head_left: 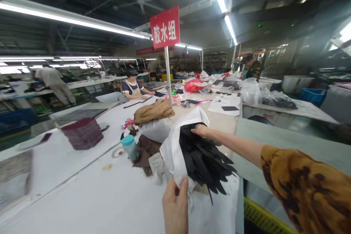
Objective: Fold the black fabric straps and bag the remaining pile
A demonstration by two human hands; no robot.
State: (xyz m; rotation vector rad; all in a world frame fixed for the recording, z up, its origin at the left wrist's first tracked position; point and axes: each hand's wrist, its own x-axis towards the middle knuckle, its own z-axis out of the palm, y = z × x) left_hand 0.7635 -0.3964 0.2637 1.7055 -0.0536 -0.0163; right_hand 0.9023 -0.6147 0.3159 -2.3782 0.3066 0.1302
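Observation:
A bundle of thin black strips [203, 159], fanned out at the lower right, lies partly wrapped in a white sheet [175, 146] on the table. My left hand [175, 201] pinches the sheet's lower edge between thumb and fingers. Reaching in from the right, my right hand [201, 130] is closed on the strips at their upper end, and its fingertips are partly hidden among them. Beside the bundle are a paper label with handwriting [157, 162], a brown cloth [146, 150] and a teal-lidded container [130, 148].
Folded tan fabric [155, 111] lies behind the bundle. A stack of maroon pieces [83, 133] stands on the left of the white table [90, 193]. A post carries a red sign [165, 27]. A co-worker [134, 87] sits across the table; a yellow crate [263, 217] is below right.

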